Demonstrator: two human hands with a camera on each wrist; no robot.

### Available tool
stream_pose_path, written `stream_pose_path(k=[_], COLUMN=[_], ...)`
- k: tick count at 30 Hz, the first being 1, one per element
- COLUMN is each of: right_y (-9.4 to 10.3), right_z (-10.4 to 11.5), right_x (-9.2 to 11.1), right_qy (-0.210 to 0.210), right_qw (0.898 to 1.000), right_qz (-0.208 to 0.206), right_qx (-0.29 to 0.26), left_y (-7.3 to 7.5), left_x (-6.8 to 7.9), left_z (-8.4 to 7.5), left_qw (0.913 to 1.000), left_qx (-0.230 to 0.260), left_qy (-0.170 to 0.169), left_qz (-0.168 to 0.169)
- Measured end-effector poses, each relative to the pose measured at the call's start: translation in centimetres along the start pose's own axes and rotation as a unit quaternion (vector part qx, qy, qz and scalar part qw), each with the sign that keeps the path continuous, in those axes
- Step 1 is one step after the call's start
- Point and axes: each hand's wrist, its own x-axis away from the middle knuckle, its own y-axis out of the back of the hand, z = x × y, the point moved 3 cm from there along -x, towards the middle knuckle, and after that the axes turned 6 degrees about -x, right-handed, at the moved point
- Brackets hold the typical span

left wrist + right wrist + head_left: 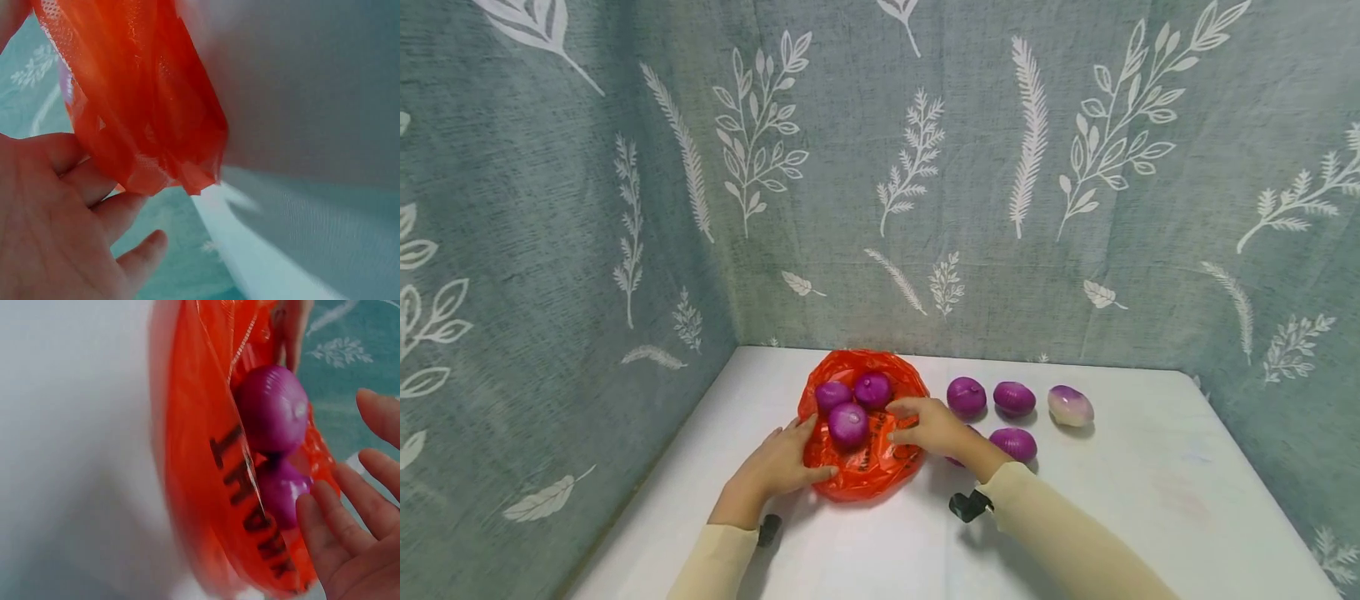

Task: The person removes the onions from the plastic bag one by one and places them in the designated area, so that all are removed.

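An orange-red plastic bag (872,482) with dark printing lies spread on the table, its mouth facing up. Three purple onions (848,426) are in it, and two of them show as shiny purple onions (275,409) in the right wrist view. At the bag's left side is my left hand (778,462), thumb over the near rim, its loosely bent fingers (119,215) touching the plastic. My right hand (936,425) reaches over the right rim from the other side, and its spread fingers (340,528) hold nothing.
Right of the bag sit several loose purple onions (1014,399), one partly hidden behind my right wrist. Beyond them lies a white-and-purple turnip (1071,406). The white table (1150,483) meets a grey-green leaf-patterned cloth (850,292) at the back and sides.
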Motion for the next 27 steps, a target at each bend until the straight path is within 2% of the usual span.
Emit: stream_pose_path(k=[2,10,15,19,27], right_y=[-0.6,-3.7,-5.6,-6.9,-9.1], right_z=[-0.1,0.0,0.8,1.2,0.5], right_x=[-0.7,-3.0,-3.6,-4.1,-4.6], right_qy=[-0.001,0.017,0.013,0.026,0.024], right_qw=[1.0,0.999,0.999,0.997,0.991], right_qz=[-0.004,-0.018,-0.02,-0.027,-0.049], right_qx=[-0.005,0.029,0.049,0.073,0.121], left_y=[0.2,0.3,0.4,0.2,-0.1], left_x=[0.0,0.3,0.6,0.6,0.4], left_z=[0.0,0.2,0.2,0.2,0.1], left_qw=[1.0,0.9998,0.9998,0.9997,0.9995], left_qx=[-0.003,-0.003,-0.007,-0.011,-0.018], left_qy=[-0.006,-0.013,-0.01,-0.013,-0.015], left_qz=[-0.005,-0.015,-0.019,-0.02,-0.022])
